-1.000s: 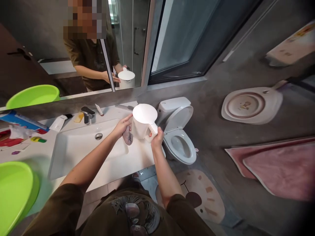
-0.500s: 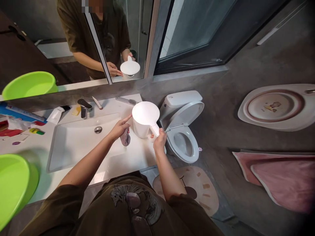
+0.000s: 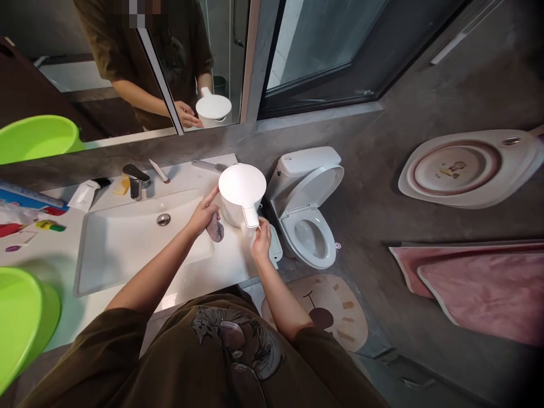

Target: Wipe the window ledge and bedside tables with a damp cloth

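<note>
A white lidded jug (image 3: 242,184) is at the right end of the washbasin counter, its handle pointing toward me. My left hand (image 3: 202,218) is beside it, index finger stretched out against its side. A small grey-purple cloth (image 3: 215,229) is held under that hand's curled fingers and thumb. Close against the handle is my right hand (image 3: 262,240), fingers bent around its right side and partly hidden by it. The jug's base is partly hidden; I cannot tell whether it rests fully on the counter.
Left of the jug lies the sink (image 3: 140,243) with a black faucet (image 3: 136,181). A green basin (image 3: 25,317), a white tube (image 3: 85,195) and a brush (image 3: 208,165) are on the counter. The toilet (image 3: 312,235) stands to the right, seat lid raised.
The jug has turned so its handle points more toward me. My right hand has shifted from gripping across the handle to its right side. The view has shifted slightly.
</note>
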A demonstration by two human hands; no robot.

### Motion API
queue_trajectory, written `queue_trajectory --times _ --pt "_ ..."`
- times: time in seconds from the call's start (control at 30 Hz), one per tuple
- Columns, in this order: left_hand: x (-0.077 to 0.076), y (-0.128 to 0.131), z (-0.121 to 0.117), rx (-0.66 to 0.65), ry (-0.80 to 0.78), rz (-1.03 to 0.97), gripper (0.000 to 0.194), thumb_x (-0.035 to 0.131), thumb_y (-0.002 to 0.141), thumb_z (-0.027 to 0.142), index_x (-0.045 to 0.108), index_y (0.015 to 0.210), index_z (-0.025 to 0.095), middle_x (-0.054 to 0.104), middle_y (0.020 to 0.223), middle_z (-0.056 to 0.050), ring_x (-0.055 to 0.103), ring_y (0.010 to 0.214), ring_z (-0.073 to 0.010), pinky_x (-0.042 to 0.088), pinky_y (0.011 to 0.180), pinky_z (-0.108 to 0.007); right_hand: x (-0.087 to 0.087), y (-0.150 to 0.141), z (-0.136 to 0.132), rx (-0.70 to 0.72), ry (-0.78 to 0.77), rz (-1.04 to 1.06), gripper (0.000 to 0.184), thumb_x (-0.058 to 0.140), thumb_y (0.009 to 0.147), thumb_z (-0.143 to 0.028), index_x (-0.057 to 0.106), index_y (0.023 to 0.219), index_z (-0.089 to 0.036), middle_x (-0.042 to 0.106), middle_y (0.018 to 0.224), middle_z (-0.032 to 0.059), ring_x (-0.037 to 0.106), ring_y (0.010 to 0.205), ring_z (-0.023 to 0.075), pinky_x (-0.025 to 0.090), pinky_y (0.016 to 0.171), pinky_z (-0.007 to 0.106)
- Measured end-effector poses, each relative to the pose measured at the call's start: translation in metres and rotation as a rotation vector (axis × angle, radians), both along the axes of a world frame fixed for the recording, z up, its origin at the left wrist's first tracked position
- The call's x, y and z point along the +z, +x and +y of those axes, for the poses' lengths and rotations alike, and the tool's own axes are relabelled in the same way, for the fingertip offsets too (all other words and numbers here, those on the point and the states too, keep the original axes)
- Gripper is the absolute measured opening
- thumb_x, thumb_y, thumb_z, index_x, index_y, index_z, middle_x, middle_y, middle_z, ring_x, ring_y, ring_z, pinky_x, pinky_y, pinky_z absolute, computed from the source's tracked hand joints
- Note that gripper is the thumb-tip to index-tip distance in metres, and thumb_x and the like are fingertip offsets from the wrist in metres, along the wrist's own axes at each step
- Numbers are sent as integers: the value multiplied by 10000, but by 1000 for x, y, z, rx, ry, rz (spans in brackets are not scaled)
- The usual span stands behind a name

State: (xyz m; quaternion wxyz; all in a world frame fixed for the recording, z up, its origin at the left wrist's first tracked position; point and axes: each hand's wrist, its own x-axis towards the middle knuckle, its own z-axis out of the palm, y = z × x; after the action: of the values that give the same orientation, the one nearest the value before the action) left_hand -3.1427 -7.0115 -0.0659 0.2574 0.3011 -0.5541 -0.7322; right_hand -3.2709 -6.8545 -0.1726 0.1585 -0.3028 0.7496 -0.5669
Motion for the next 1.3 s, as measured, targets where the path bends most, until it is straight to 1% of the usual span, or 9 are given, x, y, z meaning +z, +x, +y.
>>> queue_trajectory --times 0.1,0.27,0.53,0.67,0.83,0.9,1.07,1.2,1.3 --pt "-22 7 13 70 53 -47 793 536 657 177 446 1441 248 460 1487 -105 481 504 -25 453 542 -239 -18 6 16 -57 112 82 332 322 906 -315 549 1098 -167 626 1031 114 576 950 219 486 837 359" --pt "-57 23 43 125 258 -156 662 533 652 168 566 1313 173 584 1349 -124 485 493 -33 452 531 -235 -30 17 25 89 221 254 199 511 747 -159 644 895 -166 649 1075 146 475 1196 300 379 1048 443" --pt "-80 36 76 154 379 -175 440 582 683 203 663 1115 174 683 1119 -80 495 507 -54 450 550 -235 -31 11 32 186 574 681 254 466 808 -128 698 908 -103 667 1016 197 495 1145 352 405 921 495" --pt "-80 44 84 259 511 -126 363 668 704 337 670 1032 183 660 944 -35 507 517 -63 419 535 -226 -22 31 38 129 412 525 354 466 849 -232 661 1121 -118 624 1158 194 526 1108 322 431 943 504" --pt "-66 80 89 432 564 68 480 764 652 416 625 1052 190 580 874 -2 538 631 -78 432 625 -218 6 93 32 664 56 -43 419 464 934 -445 566 1258 -198 632 1251 128 595 1131 229 494 949 375" --pt "-59 106 93 461 431 135 515 778 653 362 612 1115 208 601 978 -27 568 765 -107 451 742 -240 19 120 23 735 38 -185 429 502 920 -493 563 1236 -209 644 1230 115 605 1127 225 491 954 365" --pt "-44 202 113 445 171 154 591 754 715 425 577 1245 234 582 1244 -97 541 1090 -208 404 959 -320 52 191 -4 633 -1 -223 351 484 916 -549 605 898 -220 636 855 27 596 823 179 482 762 292" --pt "-44 319 141 442 53 96 585 700 749 551 604 1206 199 626 1144 -97 560 1064 -246 420 939 -344 67 287 -8 842 -60 -207 303 514 919 -499 601 828 -223 583 756 -2 544 721 160 439 684 266" --pt "-53 427 166 528 -5 29 518 681 760 569 655 1092 173 655 1057 -82 574 1025 -249 430 923 -341 59 385 -1 1011 -64 -307 300 480 929 -491 611 889 -224 620 839 21 576 780 178 456 720 286"
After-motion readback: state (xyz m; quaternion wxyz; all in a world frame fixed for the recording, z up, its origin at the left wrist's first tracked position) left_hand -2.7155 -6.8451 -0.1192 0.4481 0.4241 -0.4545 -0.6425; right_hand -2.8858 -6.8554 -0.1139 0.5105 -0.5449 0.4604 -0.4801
